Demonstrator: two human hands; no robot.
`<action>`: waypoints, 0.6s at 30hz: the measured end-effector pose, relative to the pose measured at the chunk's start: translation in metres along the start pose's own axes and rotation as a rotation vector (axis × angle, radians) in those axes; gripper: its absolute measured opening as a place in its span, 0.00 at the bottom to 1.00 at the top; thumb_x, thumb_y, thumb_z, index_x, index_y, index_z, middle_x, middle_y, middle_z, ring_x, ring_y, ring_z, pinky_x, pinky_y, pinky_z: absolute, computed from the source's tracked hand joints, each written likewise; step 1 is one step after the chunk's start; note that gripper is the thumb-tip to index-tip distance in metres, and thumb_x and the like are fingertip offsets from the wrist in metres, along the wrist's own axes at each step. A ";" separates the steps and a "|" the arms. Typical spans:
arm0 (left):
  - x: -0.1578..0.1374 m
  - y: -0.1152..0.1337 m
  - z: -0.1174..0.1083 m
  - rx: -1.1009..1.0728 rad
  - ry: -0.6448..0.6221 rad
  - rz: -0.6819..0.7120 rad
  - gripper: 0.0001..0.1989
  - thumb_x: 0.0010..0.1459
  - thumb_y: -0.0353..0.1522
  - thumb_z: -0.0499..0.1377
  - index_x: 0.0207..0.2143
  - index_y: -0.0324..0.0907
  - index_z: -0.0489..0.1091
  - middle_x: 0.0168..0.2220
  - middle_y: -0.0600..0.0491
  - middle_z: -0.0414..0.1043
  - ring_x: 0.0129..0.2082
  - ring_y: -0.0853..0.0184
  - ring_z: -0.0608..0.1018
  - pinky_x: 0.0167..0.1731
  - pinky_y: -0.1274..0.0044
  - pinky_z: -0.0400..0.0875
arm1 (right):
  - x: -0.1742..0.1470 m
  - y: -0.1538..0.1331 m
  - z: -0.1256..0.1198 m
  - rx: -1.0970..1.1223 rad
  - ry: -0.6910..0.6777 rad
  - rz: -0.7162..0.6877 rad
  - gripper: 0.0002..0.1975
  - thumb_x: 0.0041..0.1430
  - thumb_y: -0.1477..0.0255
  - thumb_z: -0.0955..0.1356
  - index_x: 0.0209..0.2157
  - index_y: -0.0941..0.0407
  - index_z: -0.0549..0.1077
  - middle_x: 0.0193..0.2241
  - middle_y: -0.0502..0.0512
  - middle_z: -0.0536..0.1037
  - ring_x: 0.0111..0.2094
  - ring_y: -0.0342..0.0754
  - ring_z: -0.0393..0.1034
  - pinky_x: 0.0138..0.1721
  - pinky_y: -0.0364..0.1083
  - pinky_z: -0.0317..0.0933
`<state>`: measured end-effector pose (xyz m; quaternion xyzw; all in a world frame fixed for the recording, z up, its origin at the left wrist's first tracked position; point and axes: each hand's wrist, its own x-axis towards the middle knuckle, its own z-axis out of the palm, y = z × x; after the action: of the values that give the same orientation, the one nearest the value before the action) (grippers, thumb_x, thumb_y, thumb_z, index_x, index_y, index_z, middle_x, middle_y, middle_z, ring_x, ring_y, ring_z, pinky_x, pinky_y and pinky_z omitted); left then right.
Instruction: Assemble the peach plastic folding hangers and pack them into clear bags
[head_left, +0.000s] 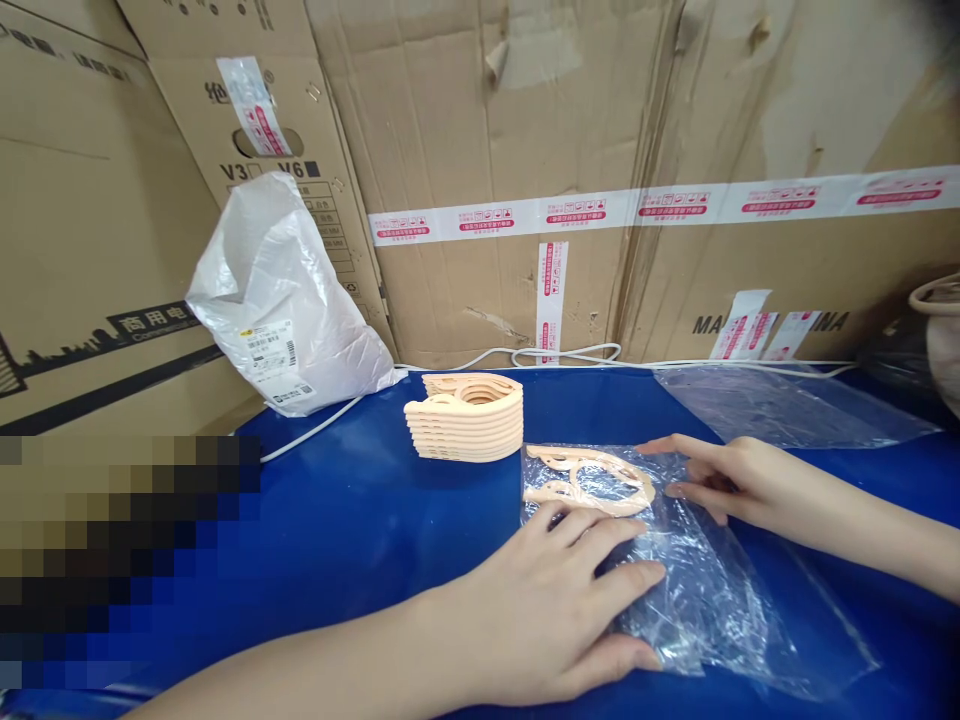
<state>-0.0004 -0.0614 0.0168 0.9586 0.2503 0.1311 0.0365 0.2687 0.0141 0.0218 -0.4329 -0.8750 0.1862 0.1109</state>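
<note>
A peach-coloured folding hanger [636,497] lies flat inside a clear plastic bag [675,590] on the blue surface. My left hand [547,600] rests on the bag's near side with its fingers spread, just below the hanger. At the bag's far right part is my right hand [739,480], index finger and thumb stretched apart and the other fingers curled. Its fingertips touch or hover by the plastic; which, I cannot tell. To the left of the bag stands a neat stack of matching folding hangers [469,430].
A white plastic parcel bag [285,310] with a label leans on cardboard boxes [487,120] at the back. A white cable [450,365] runs along their foot. Another clear plastic bag [795,405] lies at the back right of the blue surface [337,530].
</note>
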 end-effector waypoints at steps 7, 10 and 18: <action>0.000 0.001 0.000 -0.003 -0.002 -0.001 0.24 0.67 0.44 0.50 0.59 0.41 0.60 0.61 0.46 0.60 0.61 0.58 0.62 0.58 0.66 0.56 | -0.002 0.007 -0.004 -0.016 -0.005 -0.036 0.22 0.65 0.62 0.62 0.59 0.51 0.65 0.16 0.45 0.73 0.18 0.44 0.68 0.21 0.43 0.57; -0.001 0.001 -0.001 0.008 -0.002 0.002 0.24 0.67 0.44 0.50 0.58 0.41 0.61 0.61 0.46 0.60 0.61 0.58 0.62 0.58 0.66 0.57 | -0.002 0.009 -0.004 -0.006 0.015 -0.011 0.24 0.65 0.62 0.62 0.61 0.51 0.62 0.14 0.44 0.72 0.16 0.44 0.67 0.18 0.42 0.57; -0.002 0.004 -0.003 0.040 -0.020 0.015 0.24 0.67 0.44 0.50 0.59 0.41 0.60 0.62 0.46 0.59 0.61 0.58 0.61 0.58 0.67 0.57 | -0.007 0.007 -0.018 0.171 -0.005 0.168 0.25 0.64 0.60 0.61 0.60 0.55 0.65 0.13 0.48 0.74 0.09 0.45 0.64 0.13 0.43 0.59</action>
<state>-0.0009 -0.0659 0.0196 0.9622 0.2452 0.1166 0.0187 0.2847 0.0163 0.0351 -0.4934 -0.8167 0.2698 0.1294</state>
